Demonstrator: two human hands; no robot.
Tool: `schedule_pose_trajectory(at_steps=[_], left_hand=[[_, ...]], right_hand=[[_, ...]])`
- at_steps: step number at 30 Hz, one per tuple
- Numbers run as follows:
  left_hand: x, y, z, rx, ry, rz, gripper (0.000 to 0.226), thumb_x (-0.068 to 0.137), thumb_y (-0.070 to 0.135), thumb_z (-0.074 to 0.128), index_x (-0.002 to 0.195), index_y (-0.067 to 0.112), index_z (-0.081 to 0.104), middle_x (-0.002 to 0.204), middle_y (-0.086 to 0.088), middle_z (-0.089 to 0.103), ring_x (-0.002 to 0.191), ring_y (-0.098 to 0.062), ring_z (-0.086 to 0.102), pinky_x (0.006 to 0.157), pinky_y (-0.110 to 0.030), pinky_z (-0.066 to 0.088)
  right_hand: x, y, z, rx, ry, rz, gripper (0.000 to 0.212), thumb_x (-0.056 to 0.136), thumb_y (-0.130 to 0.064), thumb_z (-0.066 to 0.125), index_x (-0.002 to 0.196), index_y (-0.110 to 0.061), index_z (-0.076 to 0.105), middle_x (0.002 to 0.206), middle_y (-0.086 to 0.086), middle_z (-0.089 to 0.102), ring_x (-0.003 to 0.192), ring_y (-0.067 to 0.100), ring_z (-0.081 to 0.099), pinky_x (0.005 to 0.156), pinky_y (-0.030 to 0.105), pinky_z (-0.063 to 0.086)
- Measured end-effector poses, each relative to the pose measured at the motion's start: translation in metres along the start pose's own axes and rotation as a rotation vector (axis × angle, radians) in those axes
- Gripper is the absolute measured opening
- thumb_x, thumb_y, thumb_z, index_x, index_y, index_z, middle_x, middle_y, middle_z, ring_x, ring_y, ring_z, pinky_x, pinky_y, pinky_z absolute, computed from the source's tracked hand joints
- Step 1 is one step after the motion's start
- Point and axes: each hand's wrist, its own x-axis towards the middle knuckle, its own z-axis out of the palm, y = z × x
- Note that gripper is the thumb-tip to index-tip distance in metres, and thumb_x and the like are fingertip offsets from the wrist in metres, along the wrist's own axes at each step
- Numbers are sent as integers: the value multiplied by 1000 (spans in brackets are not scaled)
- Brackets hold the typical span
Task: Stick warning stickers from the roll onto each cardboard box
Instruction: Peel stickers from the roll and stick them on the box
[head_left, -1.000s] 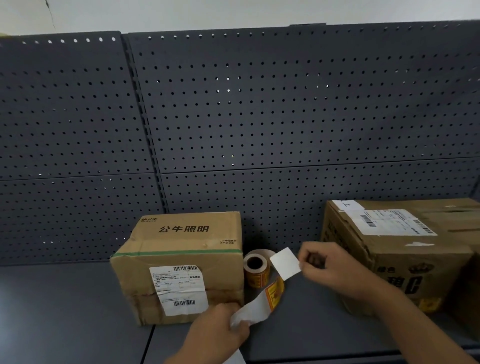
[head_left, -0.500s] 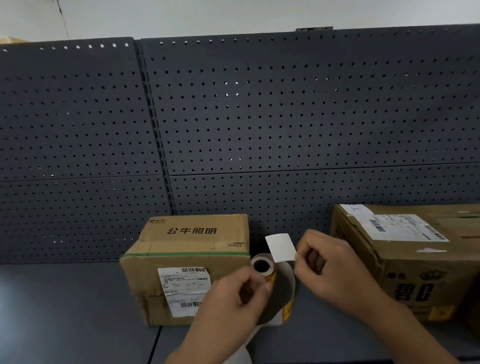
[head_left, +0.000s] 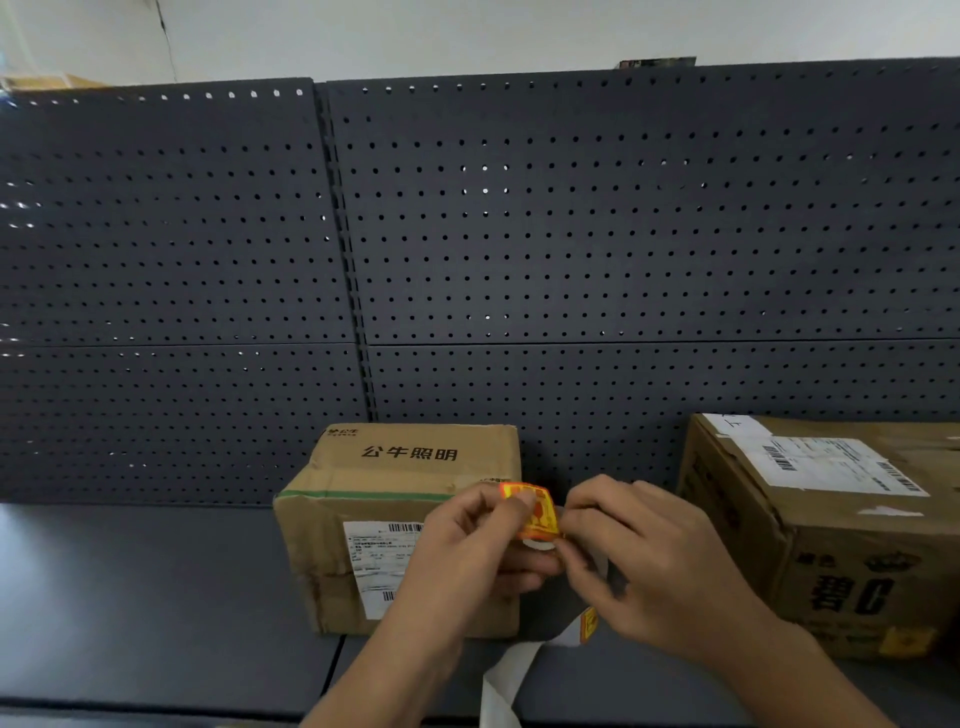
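Observation:
Both hands meet in front of the small cardboard box (head_left: 415, 467). My left hand (head_left: 467, 551) pinches an orange-and-yellow warning sticker (head_left: 535, 512) by its left part. My right hand (head_left: 649, 561) pinches at the sticker's right edge, fingers curled. A white backing strip (head_left: 506, 680) with another sticker (head_left: 588, 623) hangs below the hands toward the bottom edge. The roll itself is hidden behind the hands. A larger cardboard box (head_left: 831, 535) with a white shipping label stands at the right.
A dark perforated back panel (head_left: 519, 260) rises behind the boxes. The grey shelf surface (head_left: 130, 597) stretches to the left of the small box. A yellow label (head_left: 906, 642) shows low on the right box's front.
The white-backed sticker held by my right hand has been turned printed side up. My left hand rose from the strip and now pinches the sticker together with the right hand.

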Motion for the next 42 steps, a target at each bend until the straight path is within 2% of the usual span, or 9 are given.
schedule_pose_trajectory(at_steps=[4,7,11,17,22,25,32,38,42], left_hand=[[-1,-2,-7,49,16,37,16,100,18,65,103,3,69,89,-17,79,73,-26,76,68,-34,59],[-4,1,-12,48,2,23,16,100,20,65,106,6,70,91,-17,79,76,-28,76,66,-32,61],[-5,5,-19,34,-26,25,19,99,23,66,106,6,68,93,-16,79,81,-29,77,69,-33,62],[-8,7,-28,102,-88,54,16,98,22,66,104,8,70,95,-16,79,83,-30,77,71,-33,63],[-6,12,-40,283,-67,104,14,98,24,68,105,14,74,90,-9,80,83,-25,77,72,-33,62],[-9,15,-46,470,-26,206,11,96,30,71,100,25,79,87,4,80,81,-10,76,72,-26,60],[-15,21,-63,594,-40,248,11,89,45,74,91,37,83,77,7,75,70,-3,64,69,-26,55],[-18,21,-68,750,1,280,13,86,47,75,98,42,78,83,18,76,81,0,69,76,-23,54],[-21,25,-70,692,58,259,51,79,48,81,124,43,57,82,12,78,84,-4,72,80,-22,54]], right_hand=[[-1,5,-2,296,-16,178,19,100,-39,65,101,-21,72,101,-10,62,80,7,58,65,27,49],[5,6,-3,735,17,474,23,105,-34,60,92,-21,74,83,-5,64,73,14,62,64,29,49],[18,-1,2,1085,-57,835,37,99,-37,60,82,-9,76,68,2,69,57,22,58,49,28,41],[23,-13,7,1420,-172,937,30,94,-36,68,91,-8,77,82,13,69,67,19,61,52,24,43],[24,-20,14,1271,-111,840,15,90,-25,74,92,-11,78,82,13,73,74,22,65,65,29,53],[23,-25,16,1193,-74,799,15,91,-25,73,93,-11,77,85,9,74,77,18,68,69,30,57],[22,-34,17,1134,-102,753,12,96,-24,68,97,-14,73,92,3,76,80,13,71,71,28,58],[18,-46,19,1032,-45,752,5,96,-27,71,94,-23,74,93,5,77,83,21,75,68,30,60],[15,-53,22,928,-5,717,8,94,-34,72,92,-26,72,97,2,74,85,22,73,70,44,62]])
